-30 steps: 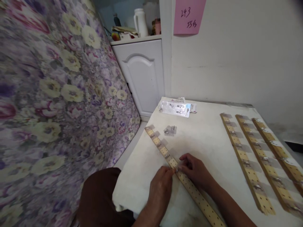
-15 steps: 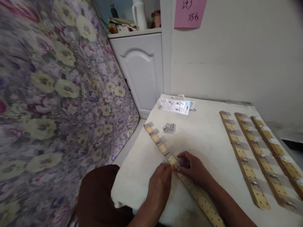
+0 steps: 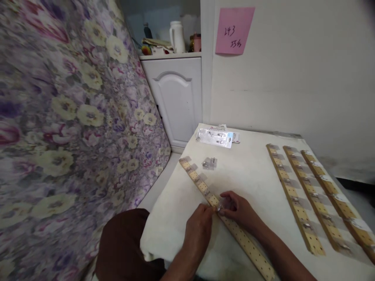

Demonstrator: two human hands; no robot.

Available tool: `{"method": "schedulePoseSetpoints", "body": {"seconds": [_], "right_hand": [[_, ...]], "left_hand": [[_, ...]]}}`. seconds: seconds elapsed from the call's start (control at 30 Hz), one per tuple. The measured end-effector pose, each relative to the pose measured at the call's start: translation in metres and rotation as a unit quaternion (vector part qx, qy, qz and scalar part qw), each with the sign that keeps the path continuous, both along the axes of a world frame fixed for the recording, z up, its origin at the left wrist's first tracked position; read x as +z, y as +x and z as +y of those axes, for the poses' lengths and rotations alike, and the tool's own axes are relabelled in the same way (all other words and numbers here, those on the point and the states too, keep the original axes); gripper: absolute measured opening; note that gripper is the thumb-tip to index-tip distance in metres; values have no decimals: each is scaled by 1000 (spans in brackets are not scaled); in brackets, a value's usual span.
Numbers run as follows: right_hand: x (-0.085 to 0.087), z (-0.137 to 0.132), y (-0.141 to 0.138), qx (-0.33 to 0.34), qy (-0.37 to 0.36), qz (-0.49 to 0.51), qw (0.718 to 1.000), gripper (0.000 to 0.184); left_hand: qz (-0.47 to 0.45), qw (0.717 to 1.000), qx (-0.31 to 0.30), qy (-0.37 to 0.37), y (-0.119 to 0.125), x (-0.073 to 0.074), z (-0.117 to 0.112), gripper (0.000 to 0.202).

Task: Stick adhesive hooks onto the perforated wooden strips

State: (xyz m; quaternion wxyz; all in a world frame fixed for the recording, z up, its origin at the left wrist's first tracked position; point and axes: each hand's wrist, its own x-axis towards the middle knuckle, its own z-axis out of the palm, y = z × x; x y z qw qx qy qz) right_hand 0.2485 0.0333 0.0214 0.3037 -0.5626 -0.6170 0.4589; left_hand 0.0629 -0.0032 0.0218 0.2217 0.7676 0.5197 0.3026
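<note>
A long pale wooden strip with rows of small holes point(image 3: 245, 242) slants across the white-covered table. Several small metal clips with clear plastic tabs point(image 3: 199, 180) sit along its far half. My left hand point(image 3: 199, 226) is closed on the strip's near edge, around its middle. Facing it from the right, my right hand point(image 3: 240, 210) pinches a clear-tabbed metal clip point(image 3: 220, 207) at the strip; its fingertips partly cover the clip. Beyond the strip lies a small loose group of similar clips point(image 3: 209, 163).
Three more wooden strips with clips point(image 3: 295, 199) lie side by side at the right. A clear blister pack point(image 3: 214, 137) rests at the table's far edge. A floral curtain point(image 3: 70, 136) hangs at left, beside a white cabinet point(image 3: 177, 97). A pink note point(image 3: 235, 30) is on the wall.
The camera view has tilted up slightly, so the scene sits lower. Both hands stay at the same spot on the strip, with only slight finger movement.
</note>
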Motion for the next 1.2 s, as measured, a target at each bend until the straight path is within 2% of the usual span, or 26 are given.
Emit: {"method": "schedulePoseSetpoints", "body": {"seconds": [0.1, 0.2, 0.3, 0.4, 0.47, 0.6, 0.7, 0.77, 0.93, 1.03, 1.2], "right_hand": [[-1, 0, 8, -10, -18, 31, 999, 45], [2, 15, 19, -44, -2, 25, 999, 31], [7, 50, 20, -80, 88, -45, 992, 21], [11, 96, 9, -100, 122, -72, 985, 16], [11, 124, -3, -113, 142, -89, 979, 19], [5, 160, -24, -136, 145, -107, 974, 20], [1, 172, -31, -155, 131, -100, 974, 8], [0, 173, -31, -171, 120, -84, 974, 1], [8, 157, -15, -211, 94, 6, 973, 6], [21, 129, -1, -204, 65, 89, 973, 17], [45, 59, 17, -165, 16, 205, 965, 29]], "left_hand": [[-27, 1000, 1, -13, -3, -2, -1, 32], [-62, 998, 2, -21, -5, -6, 0, 31], [-71, 997, 10, -37, -7, -9, 1, 29], [-65, 996, 18, -56, -7, -10, 2, 28], [-57, 996, 26, -68, -7, -10, 3, 27], [-28, 997, 21, -64, -7, -14, 5, 28], [-20, 998, 12, -60, -8, -17, 6, 29], [-20, 998, 9, -59, -8, -18, 7, 29], [-21, 997, 17, -66, -6, -13, 7, 28], [-42, 996, 25, -73, -5, -8, 6, 27], [-97, 993, 30, -64, -6, -3, 5, 24]]}}
